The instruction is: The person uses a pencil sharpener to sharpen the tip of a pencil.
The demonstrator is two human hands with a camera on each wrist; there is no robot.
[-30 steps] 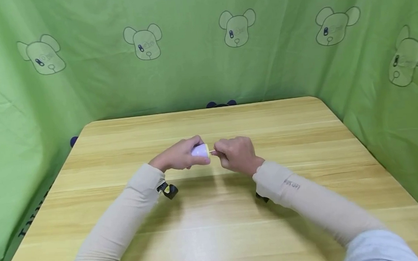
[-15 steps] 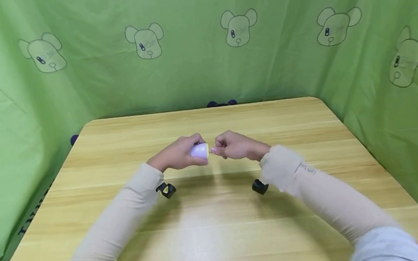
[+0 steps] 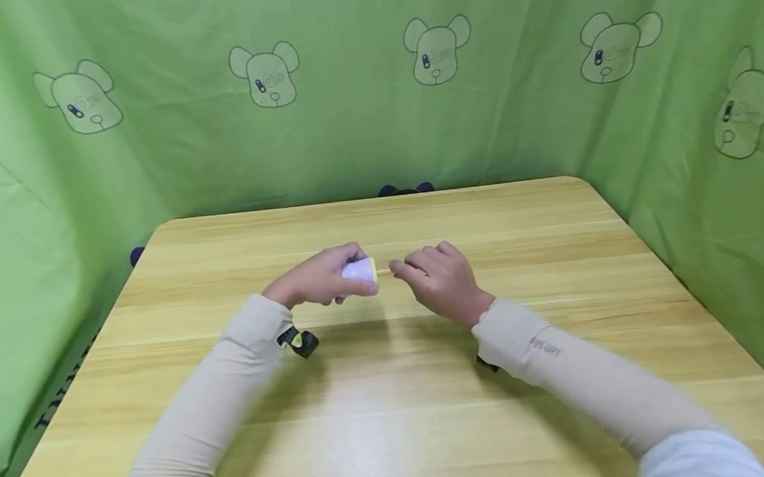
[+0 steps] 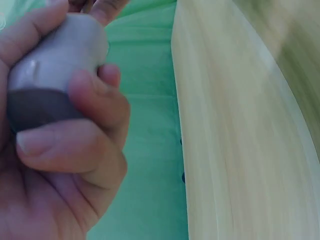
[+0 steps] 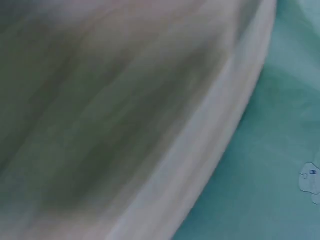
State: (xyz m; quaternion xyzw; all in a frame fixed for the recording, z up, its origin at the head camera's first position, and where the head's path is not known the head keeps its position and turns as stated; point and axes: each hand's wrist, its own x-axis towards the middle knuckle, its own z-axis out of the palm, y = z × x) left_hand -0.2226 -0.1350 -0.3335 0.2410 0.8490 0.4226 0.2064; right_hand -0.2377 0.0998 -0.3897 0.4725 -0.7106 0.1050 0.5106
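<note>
My left hand (image 3: 318,276) grips a small lavender barrel-shaped thing (image 3: 358,272) with a yellow rim, held sideways above the table. A thin pale stick (image 3: 383,271) juts from its rimmed end. At the stick's other end, my right hand (image 3: 443,280) pinches it between thumb and curled fingers. In the left wrist view, the fingers wrap round the barrel-shaped thing (image 4: 65,55), which looks greyish with a dark band at its near end. Fingertips of the right hand (image 4: 107,9) show just beyond it. The right wrist view is blurred and shows no held thing.
Beneath both hands lies a wood-grain table (image 3: 381,416) with rounded far corners. Green curtains (image 3: 355,137) printed with bear heads hang behind and at the sides. A black wrist camera (image 3: 301,342) hangs under the left cuff.
My right hand turned over to a flatter pose, then back with knuckles up, staying at the stick. Slightly more stick shows now. My left hand has shifted a little left with the barrel-shaped thing.
</note>
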